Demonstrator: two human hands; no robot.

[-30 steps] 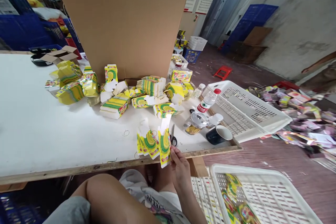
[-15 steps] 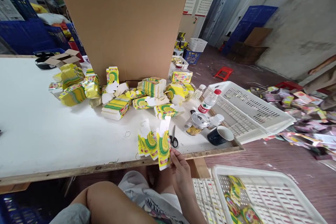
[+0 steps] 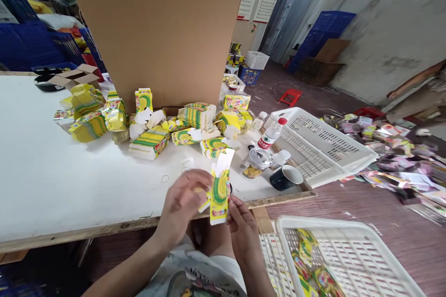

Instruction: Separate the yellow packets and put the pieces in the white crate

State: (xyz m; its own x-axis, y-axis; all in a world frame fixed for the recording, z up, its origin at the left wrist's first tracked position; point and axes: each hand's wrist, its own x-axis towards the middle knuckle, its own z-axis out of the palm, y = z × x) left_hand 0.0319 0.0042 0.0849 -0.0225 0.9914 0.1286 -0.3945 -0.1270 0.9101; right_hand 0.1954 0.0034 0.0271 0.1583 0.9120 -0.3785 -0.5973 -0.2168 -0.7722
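Note:
My right hand [image 3: 244,227] pinches the lower right edge of a flat yellow-and-green carton [image 3: 219,195], held upright over the table's front edge with its white flap on top. Beside it on the left is my left hand [image 3: 184,202], smeared by motion, with fingers bent near the carton's left edge. Whether it grips anything cannot be made out. Behind that hand, more flat cartons [image 3: 205,205] on the table are mostly covered. A black scissors handle shows only slightly behind the held carton.
Bundles of cartons [image 3: 149,141] line the table before a tall cardboard sheet [image 3: 153,37]. On the right are a red-capped bottle [image 3: 270,135], a clear tub [image 3: 257,164], a dark mug [image 3: 284,178] and a white basket [image 3: 324,137]. A lower basket [image 3: 369,227] holds yellow packs.
My left hand has come in from below to the left side of the held carton, covering the flat cartons on the table. The right hand still holds its carton. The view has shifted slightly.

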